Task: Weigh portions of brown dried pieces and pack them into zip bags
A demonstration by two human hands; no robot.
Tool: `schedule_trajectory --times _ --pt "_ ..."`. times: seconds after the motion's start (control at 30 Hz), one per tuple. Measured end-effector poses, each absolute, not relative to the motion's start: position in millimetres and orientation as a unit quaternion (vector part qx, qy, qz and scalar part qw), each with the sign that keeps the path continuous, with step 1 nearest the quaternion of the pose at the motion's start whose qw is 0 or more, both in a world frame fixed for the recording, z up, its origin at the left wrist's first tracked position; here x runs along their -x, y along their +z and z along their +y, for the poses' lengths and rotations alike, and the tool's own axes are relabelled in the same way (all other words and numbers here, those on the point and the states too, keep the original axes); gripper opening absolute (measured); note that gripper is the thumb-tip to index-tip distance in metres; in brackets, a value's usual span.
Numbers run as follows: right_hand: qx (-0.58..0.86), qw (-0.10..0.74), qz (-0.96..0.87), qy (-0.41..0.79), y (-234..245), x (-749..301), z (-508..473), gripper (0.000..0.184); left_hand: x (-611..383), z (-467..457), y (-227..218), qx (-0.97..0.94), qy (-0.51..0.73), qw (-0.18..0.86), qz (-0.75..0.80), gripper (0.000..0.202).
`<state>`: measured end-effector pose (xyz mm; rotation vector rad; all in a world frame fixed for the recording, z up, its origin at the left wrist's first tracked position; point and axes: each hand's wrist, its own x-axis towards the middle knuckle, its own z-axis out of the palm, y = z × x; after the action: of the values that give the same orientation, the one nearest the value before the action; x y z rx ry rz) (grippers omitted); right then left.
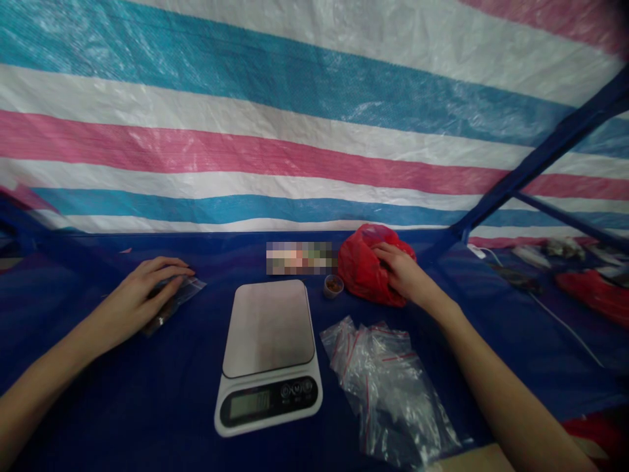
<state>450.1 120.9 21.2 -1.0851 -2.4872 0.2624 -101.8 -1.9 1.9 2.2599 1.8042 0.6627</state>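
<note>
At the left, my left hand [152, 288] rests over a small clear zip-lock bag [189, 290] with something brown in it. Its fingers curl over the bag, and part of the bag is hidden beneath them. My right hand [400, 270] grips the crumpled red plastic bag [361, 269] near its mouth, fingers bent inward; the fingertips are partly out of sight. Just left of the red bag stands a small clear cup [333, 287] with brown bits inside. A white kitchen scale [268, 334] lies between my hands with nothing on its plate; its display is too faint to read.
Several clear zip-lock bags [393, 387] lie in a loose pile right of the scale. A blurred-out item [299, 258] sits behind it on the blue table [162, 406]. Striped sheeting [275, 151] hangs behind, with a blue frame bar [531, 164] at right.
</note>
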Motion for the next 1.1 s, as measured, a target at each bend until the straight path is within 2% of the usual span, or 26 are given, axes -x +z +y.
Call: schedule_trajectory --times 0.2,0.4,0.53,0.6,0.67,0.83,1.1 --pt "0.408 0.202 -0.888 0.07 34 -446 116 0.027 104 0 -1 -0.769 0.224 0.085 0.592 0.052" --pt "0.419 0.23 -0.876 0.068 39 -452 116 0.024 107 1 -3 -0.777 0.227 0.078 0.582 0.049" --pt "0.438 0.363 -0.822 0.03 52 -444 104 0.018 106 0 -1 -0.772 0.231 0.074 0.588 0.051" --pt "0.43 0.446 -0.784 0.043 60 -430 91 0.014 104 0 0 -0.771 0.23 0.076 0.589 0.053" --pt "0.393 0.48 -0.78 0.082 64 -411 75 0.013 102 0 1 -0.77 0.231 0.075 0.59 0.053" --pt "0.273 0.406 -0.852 0.189 54 -374 52 0.018 100 1 1 -0.773 0.227 0.071 0.588 0.054" --pt "0.285 0.39 -0.844 0.233 36 -369 54 0.018 102 1 0 -0.777 0.228 0.067 0.584 0.052"
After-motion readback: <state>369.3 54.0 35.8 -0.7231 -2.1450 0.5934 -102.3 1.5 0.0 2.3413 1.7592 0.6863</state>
